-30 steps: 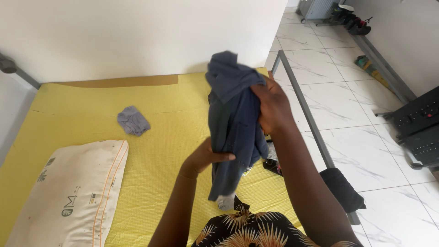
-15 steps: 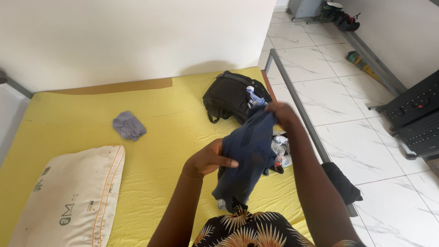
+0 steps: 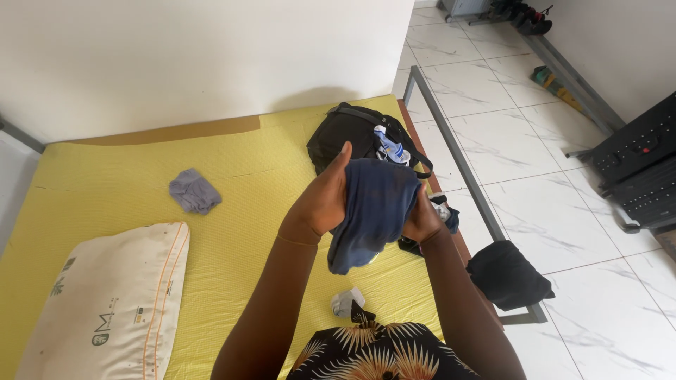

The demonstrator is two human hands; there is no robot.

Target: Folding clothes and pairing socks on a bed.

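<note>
A dark blue garment [image 3: 372,211] hangs bunched between both my hands above the yellow mattress [image 3: 246,232]. My left hand [image 3: 322,197] grips its upper left side, thumb raised. My right hand [image 3: 421,219] holds its right side, mostly hidden behind the cloth. Behind the garment an open black backpack [image 3: 346,134] lies on the mattress with a white and blue item [image 3: 389,146] poking out. A small white and grey sock [image 3: 346,301] lies on the mattress below the garment.
A crumpled grey cloth [image 3: 193,191] and a white pillow [image 3: 113,302] lie on the left of the mattress. A dark cloth [image 3: 507,274] hangs off the bed frame's corner [image 3: 524,315]. Tiled floor [image 3: 563,211], a black keyboard stand [image 3: 641,169] and shoes [image 3: 524,21] are at right.
The garment was lowered from head height and gathered into a shorter bundle. My left hand rose to its top, my right hand dropped to its side. The backpack came into sight.
</note>
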